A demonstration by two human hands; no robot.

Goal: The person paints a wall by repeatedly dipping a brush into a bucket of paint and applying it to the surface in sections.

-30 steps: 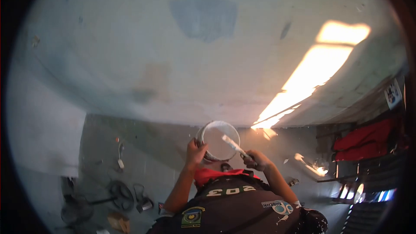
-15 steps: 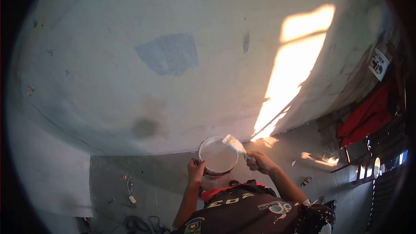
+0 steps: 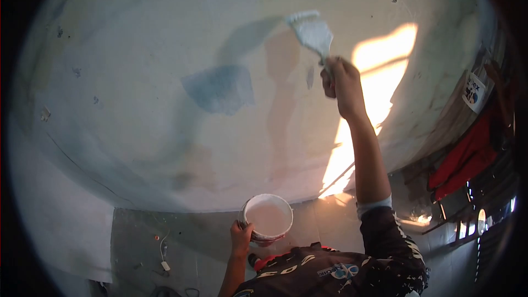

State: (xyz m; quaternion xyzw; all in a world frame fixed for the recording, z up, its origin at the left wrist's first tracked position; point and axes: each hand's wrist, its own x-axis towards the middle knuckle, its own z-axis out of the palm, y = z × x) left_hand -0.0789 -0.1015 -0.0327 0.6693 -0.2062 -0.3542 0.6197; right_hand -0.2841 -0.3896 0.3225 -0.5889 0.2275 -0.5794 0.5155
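My right hand (image 3: 342,83) grips the handle of a wide paintbrush (image 3: 314,34), arm stretched up toward the wall (image 3: 165,38). White paint coats the brush, and its bristle end overlaps the upper wall in this view. Down low, my left hand (image 3: 242,236) is closed on the side of a round paint bucket (image 3: 290,214), with the thumb over the rim. Pale paint lies inside the bucket, and smears mark its outer side. A grey-blue patch (image 3: 220,89) shows on the wall left of the brush.
Bright sunlight falls on the wall to the right. On the floor (image 3: 187,231) at left lies a white cord with a socket block (image 3: 165,265). A red cloth (image 3: 465,159) and a white printed container (image 3: 474,92) hang at far right.
My right hand has lifted the paintbrush from the bucket's rim up to the upper wall. The bucket, in my left hand, sits slightly lower and further left in view.
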